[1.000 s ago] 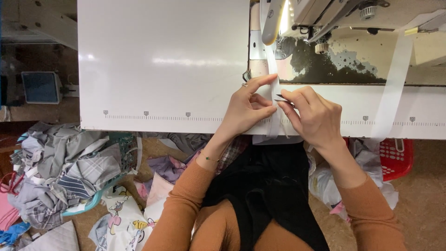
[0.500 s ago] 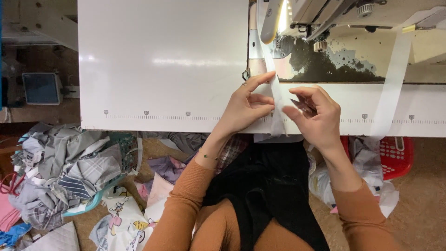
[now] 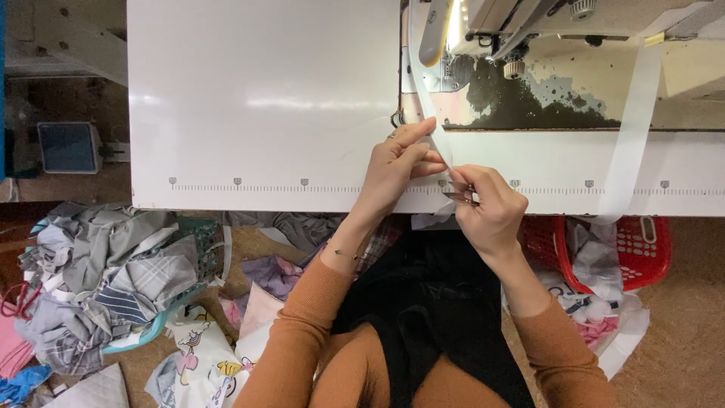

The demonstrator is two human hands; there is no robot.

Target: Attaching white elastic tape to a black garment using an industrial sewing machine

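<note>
A narrow white fabric strip (image 3: 424, 94) runs from the sewing machine (image 3: 529, 45) down to the front of the white table (image 3: 264, 106). My left hand (image 3: 394, 162) pinches this strip between thumb and fingers, forefinger stretched along it. My right hand (image 3: 492, 210) is just to its right at the table's front edge, closed on small metal snips (image 3: 459, 196) whose tips touch the strip's lower end. A short piece of white cloth hangs below the edge under both hands.
A second white strip (image 3: 631, 143) hangs over the table at the right. Below it stands a red basket (image 3: 642, 249) with scraps. A green basket (image 3: 198, 240) and a heap of grey cloth (image 3: 98, 279) lie on the floor at the left. Black cloth (image 3: 430, 302) covers my lap.
My right hand has slid down and right toward the table's front edge with the snips. My left hand stays on the strip, which now runs straighter.
</note>
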